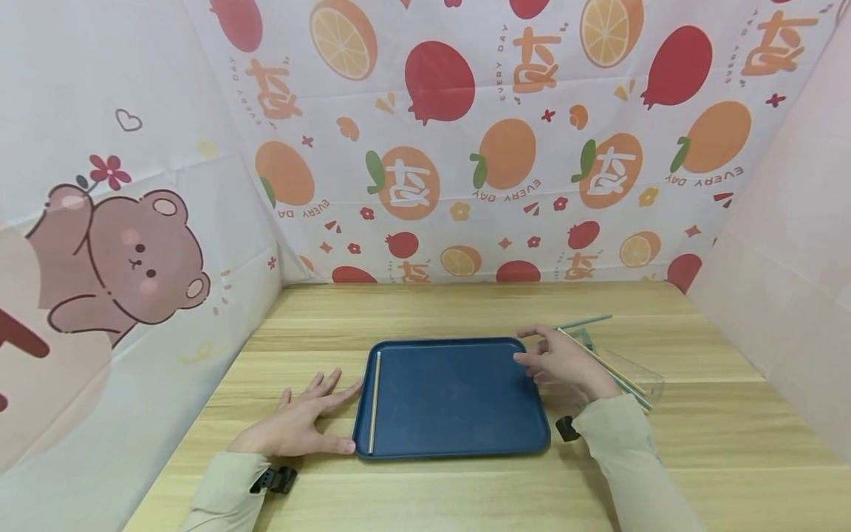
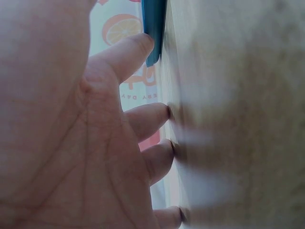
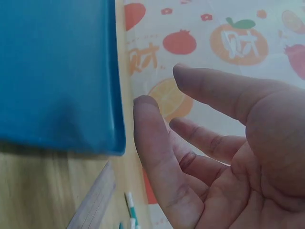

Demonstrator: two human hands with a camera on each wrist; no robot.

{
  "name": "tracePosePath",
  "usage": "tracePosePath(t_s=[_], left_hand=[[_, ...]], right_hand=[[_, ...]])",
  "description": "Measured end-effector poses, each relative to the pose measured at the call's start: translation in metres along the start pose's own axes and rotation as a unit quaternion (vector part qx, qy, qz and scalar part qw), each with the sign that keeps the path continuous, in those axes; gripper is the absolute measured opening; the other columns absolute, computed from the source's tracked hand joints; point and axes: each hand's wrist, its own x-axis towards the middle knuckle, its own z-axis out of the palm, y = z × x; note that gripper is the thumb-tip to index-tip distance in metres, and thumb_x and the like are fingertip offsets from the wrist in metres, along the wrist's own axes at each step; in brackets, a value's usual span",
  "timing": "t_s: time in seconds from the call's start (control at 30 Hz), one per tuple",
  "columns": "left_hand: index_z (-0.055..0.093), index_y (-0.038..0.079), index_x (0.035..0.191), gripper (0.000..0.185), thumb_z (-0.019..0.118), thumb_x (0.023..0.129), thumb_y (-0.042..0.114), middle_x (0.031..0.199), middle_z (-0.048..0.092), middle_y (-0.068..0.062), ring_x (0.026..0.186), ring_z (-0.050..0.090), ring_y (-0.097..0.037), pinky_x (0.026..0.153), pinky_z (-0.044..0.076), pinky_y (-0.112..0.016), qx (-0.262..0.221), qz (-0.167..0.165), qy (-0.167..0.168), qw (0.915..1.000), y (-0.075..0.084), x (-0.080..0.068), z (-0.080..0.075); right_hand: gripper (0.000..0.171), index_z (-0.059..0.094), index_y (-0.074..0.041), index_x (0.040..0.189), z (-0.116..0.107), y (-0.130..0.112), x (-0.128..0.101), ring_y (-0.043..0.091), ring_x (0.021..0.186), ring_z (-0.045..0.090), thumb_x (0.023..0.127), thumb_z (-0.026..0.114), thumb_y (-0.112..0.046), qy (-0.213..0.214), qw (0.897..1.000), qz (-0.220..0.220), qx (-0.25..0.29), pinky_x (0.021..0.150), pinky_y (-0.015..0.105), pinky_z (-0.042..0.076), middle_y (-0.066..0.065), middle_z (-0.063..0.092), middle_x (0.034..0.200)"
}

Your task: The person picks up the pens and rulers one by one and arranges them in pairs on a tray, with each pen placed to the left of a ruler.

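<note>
A dark blue tray [image 1: 459,399] lies in the middle of the wooden table [image 1: 465,310]. One thin pale straw [image 1: 374,399] lies inside it along its left rim. My left hand [image 1: 299,423] rests flat on the table beside the tray, fingers spread, and its thumb touches the tray's left edge [image 2: 155,24]. My right hand [image 1: 565,362] hovers at the tray's right rim [image 3: 116,95] with its fingers loosely spread, holding nothing. In the left wrist view the fingertips [image 2: 164,112] press on the wood.
A clear plastic box [image 1: 631,373] with several thin straws [image 1: 608,366] lies just right of my right hand; one greenish straw [image 1: 585,321] sticks out behind it. Printed cloth walls close in the table on the left, back and right.
</note>
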Motion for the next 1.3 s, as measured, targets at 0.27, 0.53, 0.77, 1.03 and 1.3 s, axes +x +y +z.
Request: tracePosePath(t_s=[0.27, 0.53, 0.77, 1.03, 1.3], left_hand=[[0.038, 0.032, 0.168, 0.103, 0.084, 0.083, 0.066, 0.177, 0.016, -0.029, 0.162, 0.008, -0.061, 0.107, 0.000, -0.096, -0.002, 0.002, 0.002, 1.0000, 0.002, 0.000, -0.002], [0.038, 0.033, 0.168, 0.103, 0.082, 0.082, 0.070, 0.178, 0.016, -0.027, 0.162, 0.009, -0.060, 0.108, 0.001, -0.096, 0.005, -0.002, -0.001, 1.0000, 0.001, 0.001, 0.000], [0.038, 0.035, 0.168, 0.103, 0.082, 0.082, 0.071, 0.178, 0.016, -0.026, 0.162, 0.010, -0.060, 0.108, 0.002, -0.096, 0.011, -0.001, 0.002, 0.9999, -0.001, 0.000, 0.001], [0.038, 0.034, 0.168, 0.103, 0.082, 0.082, 0.070, 0.178, 0.017, -0.026, 0.162, 0.010, -0.060, 0.108, 0.002, -0.096, 0.008, 0.000, 0.002, 1.0000, 0.000, 0.000, 0.001], [0.038, 0.033, 0.168, 0.103, 0.082, 0.082, 0.070, 0.178, 0.017, -0.027, 0.162, 0.010, -0.061, 0.107, 0.002, -0.096, 0.012, 0.002, 0.005, 0.9999, 0.000, 0.001, 0.001]], right_hand=[[0.060, 0.046, 0.001, 0.156, -0.006, 0.010, 0.000, 0.026, 0.092, 0.077, 0.107, 0.069, -0.025, -0.007, 1.000, -0.012, -0.023, 0.084, 0.043, 0.067, 0.022, 0.071, 0.111], [0.056, 0.047, 0.003, 0.155, -0.012, 0.020, 0.001, 0.025, 0.089, 0.076, 0.108, 0.067, -0.019, 0.000, 1.000, -0.002, -0.010, 0.082, 0.042, 0.067, 0.022, 0.072, 0.110], [0.054, 0.048, 0.004, 0.155, -0.013, 0.028, 0.005, 0.023, 0.087, 0.073, 0.108, 0.066, -0.017, -0.005, 1.000, 0.002, -0.014, 0.080, 0.039, 0.065, 0.019, 0.071, 0.105], [0.057, 0.051, 0.003, 0.154, -0.016, 0.037, 0.011, 0.021, 0.090, 0.074, 0.105, 0.071, -0.020, 0.006, 0.999, 0.009, -0.046, 0.078, 0.036, 0.064, 0.017, 0.073, 0.102], [0.053, 0.055, 0.005, 0.148, -0.015, 0.043, 0.015, 0.016, 0.078, 0.071, 0.101, 0.073, -0.011, 0.016, 0.998, 0.013, -0.061, 0.071, 0.033, 0.062, 0.013, 0.074, 0.089]])
